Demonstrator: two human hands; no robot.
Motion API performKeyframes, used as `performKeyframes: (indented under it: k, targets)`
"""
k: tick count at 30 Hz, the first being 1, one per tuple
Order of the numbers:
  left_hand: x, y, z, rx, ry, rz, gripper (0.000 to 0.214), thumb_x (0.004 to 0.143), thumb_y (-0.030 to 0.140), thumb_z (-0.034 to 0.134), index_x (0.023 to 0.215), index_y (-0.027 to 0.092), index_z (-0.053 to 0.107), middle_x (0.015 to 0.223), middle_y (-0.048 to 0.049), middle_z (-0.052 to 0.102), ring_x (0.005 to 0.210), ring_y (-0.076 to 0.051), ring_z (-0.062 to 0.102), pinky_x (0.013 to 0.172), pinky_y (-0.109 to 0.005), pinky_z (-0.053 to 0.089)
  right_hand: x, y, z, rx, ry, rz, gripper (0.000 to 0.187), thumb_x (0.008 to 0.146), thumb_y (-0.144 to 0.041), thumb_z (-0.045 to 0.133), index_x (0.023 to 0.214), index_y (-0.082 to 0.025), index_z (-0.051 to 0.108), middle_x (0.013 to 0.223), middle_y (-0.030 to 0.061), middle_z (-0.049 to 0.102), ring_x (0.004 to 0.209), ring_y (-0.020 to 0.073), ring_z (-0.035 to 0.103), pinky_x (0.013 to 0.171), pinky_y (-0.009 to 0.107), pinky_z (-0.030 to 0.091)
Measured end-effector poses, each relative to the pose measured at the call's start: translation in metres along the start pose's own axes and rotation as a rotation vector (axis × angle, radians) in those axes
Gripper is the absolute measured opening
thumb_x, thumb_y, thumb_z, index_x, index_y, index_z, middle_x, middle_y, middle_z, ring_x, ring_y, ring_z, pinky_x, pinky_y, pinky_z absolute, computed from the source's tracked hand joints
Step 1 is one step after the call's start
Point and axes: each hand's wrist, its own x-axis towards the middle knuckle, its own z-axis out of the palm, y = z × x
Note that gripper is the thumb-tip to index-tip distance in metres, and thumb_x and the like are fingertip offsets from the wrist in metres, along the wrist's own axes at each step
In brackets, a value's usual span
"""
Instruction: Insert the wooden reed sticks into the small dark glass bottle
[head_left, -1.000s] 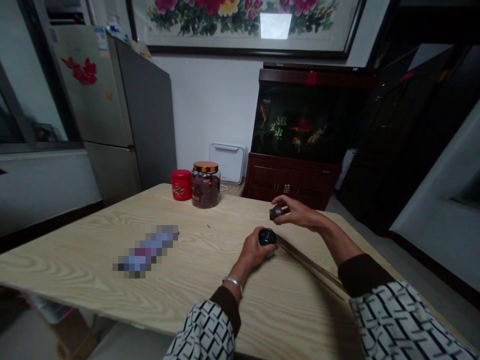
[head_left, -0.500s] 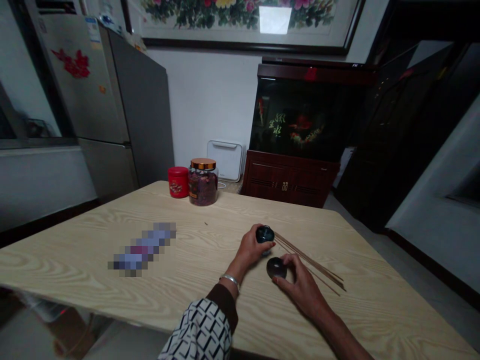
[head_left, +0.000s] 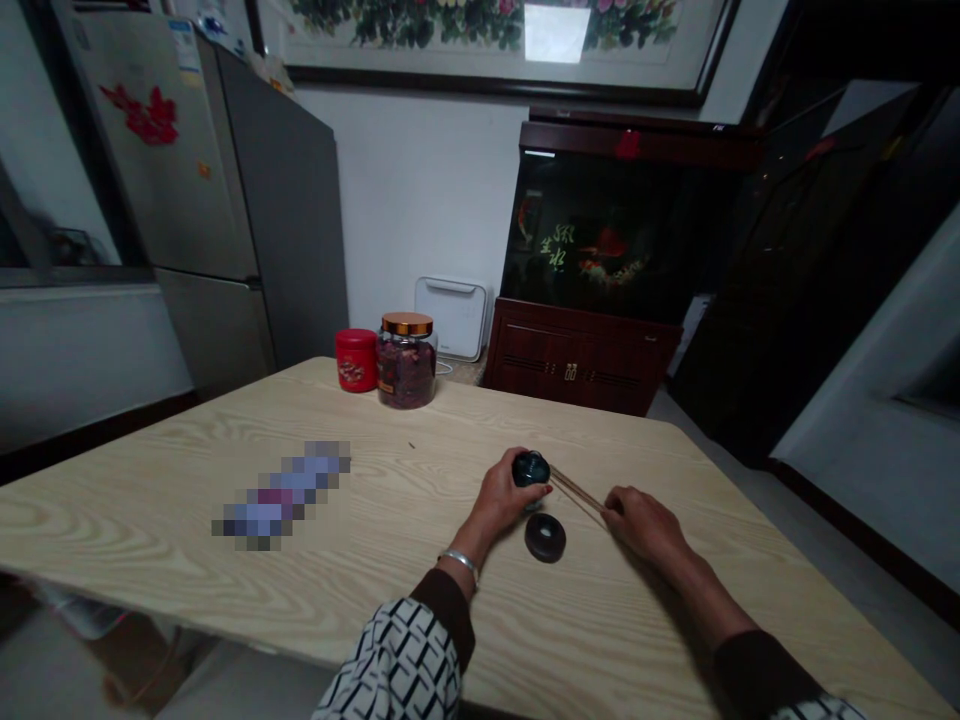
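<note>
My left hand [head_left: 504,497] is wrapped round a small dark round holder [head_left: 531,468] standing on the light wooden table [head_left: 225,600]. Just in front of it a dark round lid [head_left: 545,537] lies flat on the table, with no hand on it. My right hand [head_left: 642,522] rests to the right of the lid, its fingers curled down over a bundle of thin brown sticks [head_left: 579,490] that run from the holder toward the hand. Whether the fingers actually pinch the sticks is hard to make out.
A red tin [head_left: 355,360] and a glass jar [head_left: 406,361] with a copper lid stand at the table's far edge. A blurred-out flat object [head_left: 282,496] lies left of centre. Behind are a grey fridge [head_left: 225,200], a white box [head_left: 451,318] and a fish tank [head_left: 607,230] on a cabinet.
My right hand brought the dark lid down from above the holder, set it on the table and let go, then moved right onto the sticks. The left hand stayed on the holder.
</note>
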Motion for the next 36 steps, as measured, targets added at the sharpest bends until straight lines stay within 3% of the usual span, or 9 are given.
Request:
performKeyframes:
  k: [7, 11, 16, 19, 23, 29, 36]
  targets:
    - [0.002, -0.005, 0.002, -0.001, 0.017, -0.004, 0.064, 0.064, 0.033, 0.084, 0.121, 0.019, 0.06, 0.108, -0.0082, 0.069, 0.098, -0.024, 0.063, 0.087, -0.034, 0.05, 0.013, 0.016, 0.008, 0.224, 0.002, 0.047, 0.015, 0.079, -0.033, 0.056, 0.072, -0.023, 0.064, 0.078, 0.0043, 0.072, 0.072, 0.02, 0.063, 0.061, 0.029, 0.037]
    - [0.003, -0.009, 0.003, 0.015, 0.014, -0.011, 0.068, 0.063, 0.035, 0.085, 0.124, 0.019, 0.058, 0.11, -0.0083, 0.068, 0.1, -0.024, 0.063, 0.088, -0.034, 0.049, 0.026, 0.024, -0.003, 0.514, 0.167, -0.027, 0.017, 0.076, -0.036, 0.059, 0.068, -0.022, 0.062, 0.068, 0.0029, 0.067, 0.067, 0.0192, 0.061, 0.063, 0.03, 0.043]
    - [0.002, -0.007, 0.004, 0.021, 0.036, -0.03, 0.067, 0.063, 0.035, 0.085, 0.122, 0.018, 0.058, 0.107, -0.0082, 0.069, 0.097, -0.023, 0.063, 0.087, -0.033, 0.049, 0.033, -0.013, -0.039, 1.26, 0.451, 0.033, 0.03, 0.069, -0.044, 0.074, 0.084, -0.02, 0.065, 0.076, 0.0034, 0.067, 0.068, 0.0166, 0.062, 0.053, 0.025, 0.045]
    - [0.002, -0.005, 0.004, 0.002, 0.027, -0.024, 0.064, 0.063, 0.035, 0.085, 0.119, 0.018, 0.06, 0.105, -0.0074, 0.069, 0.095, -0.023, 0.064, 0.086, -0.032, 0.05, 0.037, -0.049, -0.054, 1.519, 0.527, -0.017, 0.033, 0.066, -0.041, 0.079, 0.085, -0.019, 0.064, 0.081, 0.0029, 0.067, 0.07, 0.0145, 0.064, 0.054, 0.023, 0.048]
    - [0.003, -0.003, 0.003, -0.021, 0.017, -0.035, 0.062, 0.063, 0.032, 0.085, 0.118, 0.018, 0.06, 0.103, -0.0067, 0.069, 0.093, -0.022, 0.064, 0.085, -0.032, 0.05, 0.047, -0.08, -0.057, 1.52, 0.533, -0.139, 0.029, 0.07, -0.039, 0.078, 0.084, -0.018, 0.064, 0.078, 0.0012, 0.066, 0.07, 0.0132, 0.064, 0.055, 0.022, 0.051]
    - [0.003, -0.003, 0.004, -0.015, 0.025, -0.038, 0.062, 0.062, 0.032, 0.085, 0.117, 0.018, 0.06, 0.103, -0.0065, 0.069, 0.094, -0.022, 0.063, 0.085, -0.032, 0.049, 0.054, -0.092, -0.05, 1.383, 0.485, -0.23, 0.026, 0.077, -0.04, 0.072, 0.086, -0.018, 0.062, 0.079, 0.0013, 0.066, 0.07, 0.0139, 0.064, 0.057, 0.025, 0.052]
    - [0.002, -0.004, 0.004, -0.009, 0.032, -0.027, 0.062, 0.063, 0.032, 0.084, 0.118, 0.018, 0.06, 0.104, -0.0061, 0.069, 0.095, -0.021, 0.063, 0.086, -0.031, 0.049, 0.049, -0.105, -0.032, 1.329, 0.269, -0.197, 0.03, 0.073, -0.045, 0.072, 0.083, -0.018, 0.06, 0.075, 0.0012, 0.064, 0.07, 0.0167, 0.064, 0.058, 0.028, 0.053]
